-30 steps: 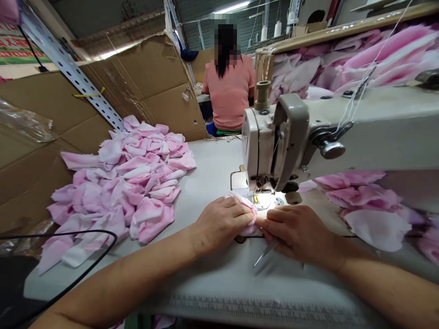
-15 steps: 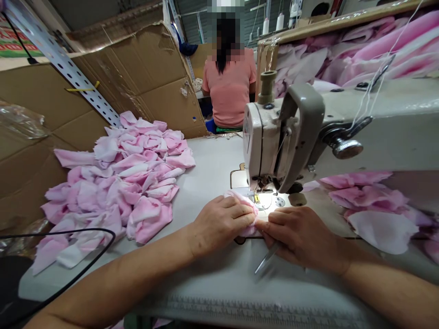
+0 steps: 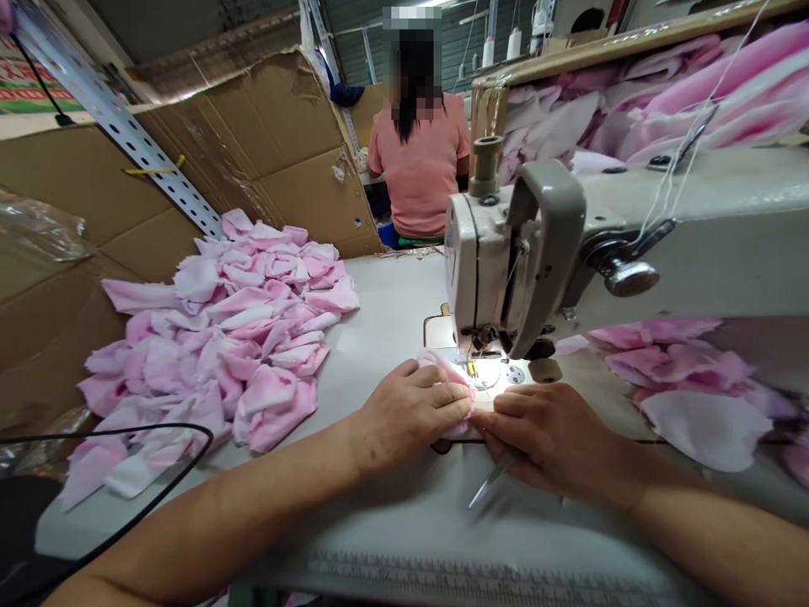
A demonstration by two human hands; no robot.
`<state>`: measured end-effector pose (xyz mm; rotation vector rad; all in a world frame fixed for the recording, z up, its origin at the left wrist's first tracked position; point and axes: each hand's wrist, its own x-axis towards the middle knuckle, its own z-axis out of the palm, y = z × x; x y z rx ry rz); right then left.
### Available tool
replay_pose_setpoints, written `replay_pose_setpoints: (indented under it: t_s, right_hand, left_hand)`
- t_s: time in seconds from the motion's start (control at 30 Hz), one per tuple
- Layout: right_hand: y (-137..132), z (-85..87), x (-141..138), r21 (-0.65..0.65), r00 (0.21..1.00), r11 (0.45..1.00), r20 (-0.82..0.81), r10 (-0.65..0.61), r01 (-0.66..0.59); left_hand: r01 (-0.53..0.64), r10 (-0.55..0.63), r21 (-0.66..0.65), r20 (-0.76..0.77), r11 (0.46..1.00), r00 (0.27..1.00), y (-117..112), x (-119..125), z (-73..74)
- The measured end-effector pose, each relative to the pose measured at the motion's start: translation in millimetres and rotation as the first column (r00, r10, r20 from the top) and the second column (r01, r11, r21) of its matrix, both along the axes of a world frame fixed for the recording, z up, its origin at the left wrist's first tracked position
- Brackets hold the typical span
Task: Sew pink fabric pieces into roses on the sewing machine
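In the head view, my left hand (image 3: 404, 413) is closed on a small pink-and-white fabric piece (image 3: 437, 362), its fingertips pressing the cloth down by the needle area of a sewing machine (image 3: 477, 253). My right hand (image 3: 556, 434) is closed beside it, the finger ends meeting the near edge of the same cloth. A slim metal tool (image 3: 485, 489) sticks out below my right palm; its other end is hidden, so I cannot tell its kind. Lamp light falls on the metal plate (image 3: 490, 392) under the presser foot. My fingers cover part of the fabric.
A heap of pink-and-white fabric pieces (image 3: 215, 337) lies on the left of the table, against cardboard (image 3: 253, 143). More pieces (image 3: 688, 379) lie right of the needle, behind my right hand. A black cable (image 3: 158, 426) crosses the left side. Ahead sits a person (image 3: 420, 177).
The fabric and both hands stay almost in place; the fingers of my left hand have shifted slightly on the cloth. The view has moved a little.
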<state>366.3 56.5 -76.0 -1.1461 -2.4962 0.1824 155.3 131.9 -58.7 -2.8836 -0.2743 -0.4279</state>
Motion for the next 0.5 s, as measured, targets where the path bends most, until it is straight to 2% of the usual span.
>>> replay_pose_setpoints:
  t_s: [0.23, 0.37, 0.5]
  right_hand:
    - [0.8, 2.3, 2.0, -0.052, 0.998, 0.999, -0.067, -0.016, 0.012]
    - [1.5, 4.6, 18.8, -0.117, 0.977, 0.984, -0.150, -0.154, 0.137]
    - [6.2, 4.7, 39.5, -0.103, 0.953, 0.959, -0.123, -0.277, 0.265]
  left_hand:
    - [-0.006, 0.009, -0.112, 0.027, 0.994, 1.000, -0.8, -2.0, -1.9]
    - [-0.015, 0.022, -0.170, 0.040, 0.985, 0.999, -2.8, -5.0, -4.8]
    - [0.004, 0.008, -0.203, 0.056, 0.979, 0.998, -3.2, -5.3, -5.8]
